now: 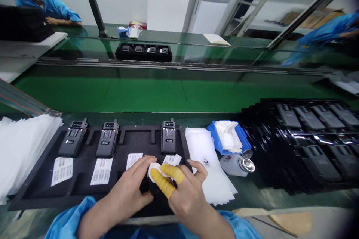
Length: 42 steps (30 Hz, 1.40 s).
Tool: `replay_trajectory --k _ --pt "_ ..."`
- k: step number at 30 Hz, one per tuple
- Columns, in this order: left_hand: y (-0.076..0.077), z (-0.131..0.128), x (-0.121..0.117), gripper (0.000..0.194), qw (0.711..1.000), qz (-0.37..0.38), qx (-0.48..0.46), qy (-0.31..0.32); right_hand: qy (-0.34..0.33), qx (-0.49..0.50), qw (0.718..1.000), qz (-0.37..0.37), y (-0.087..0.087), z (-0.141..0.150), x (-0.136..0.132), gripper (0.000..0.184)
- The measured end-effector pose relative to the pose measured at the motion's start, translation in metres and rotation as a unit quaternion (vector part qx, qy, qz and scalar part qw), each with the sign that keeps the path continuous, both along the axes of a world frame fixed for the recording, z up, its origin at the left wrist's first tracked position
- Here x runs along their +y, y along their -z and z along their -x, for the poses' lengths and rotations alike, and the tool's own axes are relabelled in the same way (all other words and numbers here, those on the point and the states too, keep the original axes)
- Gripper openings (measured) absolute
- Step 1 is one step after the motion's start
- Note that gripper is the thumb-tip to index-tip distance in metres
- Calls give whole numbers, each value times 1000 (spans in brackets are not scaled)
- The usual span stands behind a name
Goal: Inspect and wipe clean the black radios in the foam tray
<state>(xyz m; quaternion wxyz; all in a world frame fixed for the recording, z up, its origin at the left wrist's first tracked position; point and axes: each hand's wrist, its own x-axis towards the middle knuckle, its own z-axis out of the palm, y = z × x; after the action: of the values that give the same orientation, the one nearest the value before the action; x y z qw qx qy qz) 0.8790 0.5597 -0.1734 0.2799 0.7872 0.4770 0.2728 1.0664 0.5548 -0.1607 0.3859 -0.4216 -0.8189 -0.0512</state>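
My left hand (127, 190) grips a black handheld radio (147, 187) low over the black tray (36, 190). My right hand (183, 190), with yellow finger cots on two fingers, presses a small white wipe (153, 171) onto the radio's top. Most of the radio is hidden under both hands. Three more black radios (108, 139) stand upright in the tray's slots, one slot between them vacant. White printed labels (101, 171) lie in the tray in front of the radios.
A stack of white bags (209, 160) lies right of the tray, beside a blue box of wipes (229, 137) and a metal-topped dispenser bottle (238, 164). Black trays (314, 138) are stacked at right, white sheets (19, 149) at left. Beyond runs a green conveyor belt (157, 91); people in blue work across it.
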Motion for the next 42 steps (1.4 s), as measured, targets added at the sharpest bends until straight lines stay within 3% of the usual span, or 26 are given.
replay_trajectory --k 10,15,25,32,36,39,42 --pt "-12 -4 1 61 1000 -2 22 -7 -1 4 1000 6 19 -14 -10 36" --pt "-14 -2 3 65 1000 -1 29 -5 38 17 999 13 29 -16 -6 29" --pt "-13 0 1 64 1000 6 30 -2 59 34 998 -2 16 -20 -3 36" --pt "-11 1 -1 61 999 -19 28 -3 43 80 995 -28 8 7 4 29" --pt "-17 7 12 58 996 3 56 -74 54 71 996 -22 14 1 6 30" --pt "-27 10 42 84 974 57 130 -177 69 64 995 -19 21 -15 4 31" --pt "-33 4 78 99 936 81 263 -219 61 24 997 -45 27 -25 2 30"
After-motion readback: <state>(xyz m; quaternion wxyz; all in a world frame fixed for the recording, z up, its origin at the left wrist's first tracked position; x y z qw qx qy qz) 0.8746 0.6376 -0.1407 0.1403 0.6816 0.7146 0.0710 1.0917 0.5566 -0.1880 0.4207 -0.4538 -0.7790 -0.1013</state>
